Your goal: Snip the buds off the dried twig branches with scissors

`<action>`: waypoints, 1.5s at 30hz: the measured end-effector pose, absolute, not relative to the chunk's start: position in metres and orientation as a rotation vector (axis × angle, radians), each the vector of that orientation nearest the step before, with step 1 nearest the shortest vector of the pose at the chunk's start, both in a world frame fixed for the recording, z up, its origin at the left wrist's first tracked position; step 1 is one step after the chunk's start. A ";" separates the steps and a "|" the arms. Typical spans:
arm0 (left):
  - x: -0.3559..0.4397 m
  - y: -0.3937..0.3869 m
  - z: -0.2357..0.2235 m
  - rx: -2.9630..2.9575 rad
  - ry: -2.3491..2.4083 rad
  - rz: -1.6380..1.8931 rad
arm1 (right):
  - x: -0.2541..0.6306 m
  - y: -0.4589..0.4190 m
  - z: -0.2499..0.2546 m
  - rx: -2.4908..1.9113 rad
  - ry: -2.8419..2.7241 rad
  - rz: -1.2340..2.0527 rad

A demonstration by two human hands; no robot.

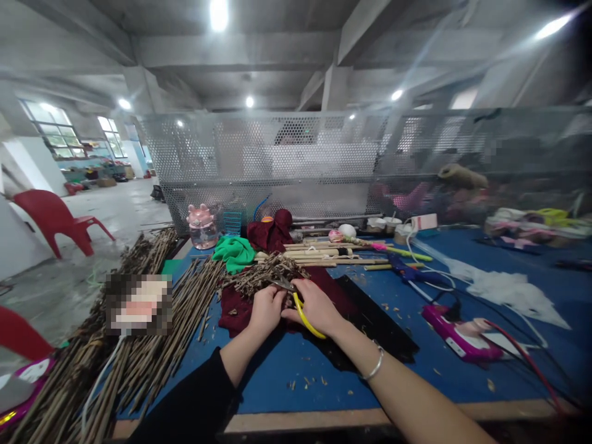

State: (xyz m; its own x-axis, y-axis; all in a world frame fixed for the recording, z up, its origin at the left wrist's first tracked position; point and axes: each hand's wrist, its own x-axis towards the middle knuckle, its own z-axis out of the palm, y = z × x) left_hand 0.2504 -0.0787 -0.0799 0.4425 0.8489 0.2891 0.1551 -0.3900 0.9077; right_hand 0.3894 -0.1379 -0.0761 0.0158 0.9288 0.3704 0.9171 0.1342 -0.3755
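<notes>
My right hand (pixel 319 306) is closed round a pair of yellow-handled shears (pixel 305 319), whose metal jaws point left, toward my other hand. My left hand (pixel 266 310) is pinched closed beside the jaws; what lies between its fingertips is hidden. Just beyond both hands sits a heap of short dry twigs (pixel 259 274) on a dark red cloth (pixel 234 311). Long dry stems (pixel 178 320) lie in a bundle to the left of my left arm. Under and right of my right hand is a black sheet (pixel 379 320) on the blue table (pixel 277 382).
Behind the heap are a green cloth (pixel 234 253), pale sticks (pixel 319 253) and a pink-lidded jar (pixel 202 228). A blue glue gun (pixel 409 269), a purple power strip (pixel 460 336) and cables lie at right. A perforated metal screen (pixel 250 160) stands at the back.
</notes>
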 end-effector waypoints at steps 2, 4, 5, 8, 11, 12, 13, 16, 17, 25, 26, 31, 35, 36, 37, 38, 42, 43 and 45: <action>0.251 -0.079 -0.079 1.808 0.827 0.994 | 0.390 -0.138 -0.075 -1.761 -1.884 0.085; 0.251 -0.080 -0.081 1.771 0.789 0.990 | 0.390 -0.139 -0.073 -1.759 -1.859 0.131; 0.252 -0.080 -0.082 1.750 0.774 0.986 | 0.390 -0.139 -0.072 -1.764 -1.839 0.139; 0.255 -0.080 -0.087 1.706 0.769 0.946 | 0.390 -0.139 -0.072 -1.781 -1.799 0.120; 0.256 -0.079 -0.090 1.689 0.793 0.909 | 0.390 -0.139 -0.073 -1.772 -1.809 0.066; 0.257 -0.080 -0.090 1.681 0.789 0.899 | 0.391 -0.139 -0.073 -1.761 -1.817 0.051; 0.257 -0.080 -0.090 1.671 0.779 0.889 | 0.391 -0.138 -0.074 -1.748 -1.824 0.046; 0.256 -0.082 -0.088 1.627 0.760 0.857 | 0.392 -0.138 -0.075 -1.715 -1.848 0.084; 0.256 -0.082 -0.088 1.615 0.765 0.852 | 0.392 -0.137 -0.076 -1.710 -1.854 0.107; 0.254 -0.083 -0.083 1.696 0.851 0.853 | 0.396 -0.135 -0.074 -1.753 -1.858 0.220; 0.253 -0.083 -0.082 1.698 0.849 0.848 | 0.396 -0.136 -0.073 -1.760 -1.855 0.233; 0.253 -0.082 -0.082 1.660 0.831 0.863 | 0.393 -0.140 -0.069 -1.800 -1.822 0.271; 0.254 -0.081 -0.086 1.616 0.833 0.875 | 0.392 -0.140 -0.072 -1.816 -1.827 0.180; 0.254 -0.081 -0.087 1.600 0.844 0.869 | 0.392 -0.140 -0.074 -1.812 -1.842 0.158; 0.254 -0.080 -0.087 1.591 0.851 0.859 | 0.392 -0.139 -0.076 -1.806 -1.857 0.140; 0.254 -0.080 -0.088 1.594 0.850 0.850 | 0.392 -0.139 -0.077 -1.801 -1.868 0.127; 0.254 -0.079 -0.088 1.658 0.813 0.829 | 0.392 -0.137 -0.081 -1.791 -1.876 0.106; 0.254 -0.080 -0.088 1.662 0.809 0.826 | 0.392 -0.136 -0.081 -1.789 -1.877 0.102; 0.255 -0.080 -0.088 1.646 0.802 0.818 | 0.392 -0.137 -0.081 -1.785 -1.876 0.099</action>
